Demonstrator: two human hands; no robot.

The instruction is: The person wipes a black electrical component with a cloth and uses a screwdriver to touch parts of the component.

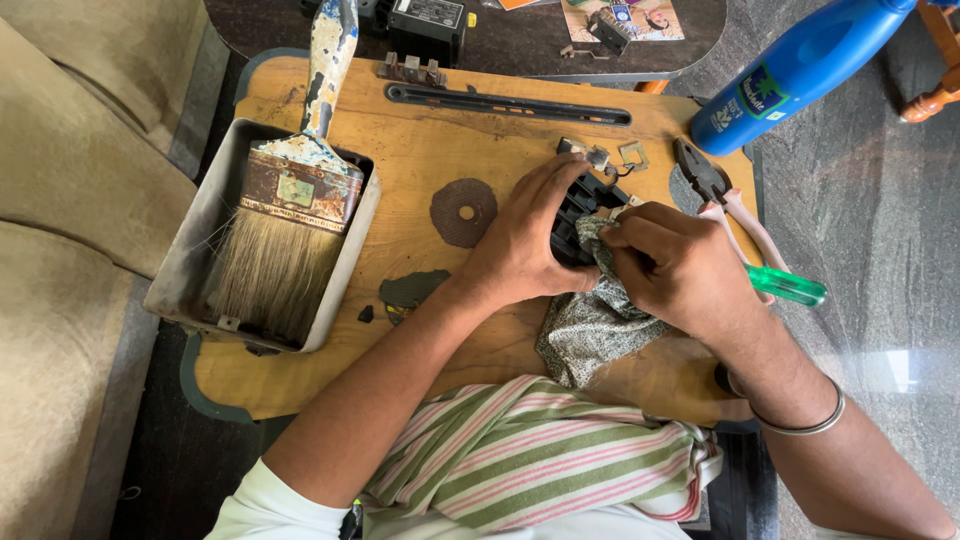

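My left hand (525,235) grips a small black ribbed part (578,212) on the wooden board (420,140). Pressed against that part is a patterned grey cloth (590,325), pinched in my right hand (675,265); the cloth trails down toward my lap. Much of the black part is hidden by both hands. Small metal fittings (600,155) lie just beyond my fingers.
A wide worn paintbrush (290,210) rests in a grey metal tray (190,250) at the left. A round brown disc (463,212), a long black strip (508,104), pliers (715,190), a green-handled screwdriver (790,287) and a blue bottle (800,65) lie around. A striped cloth (540,455) covers my lap.
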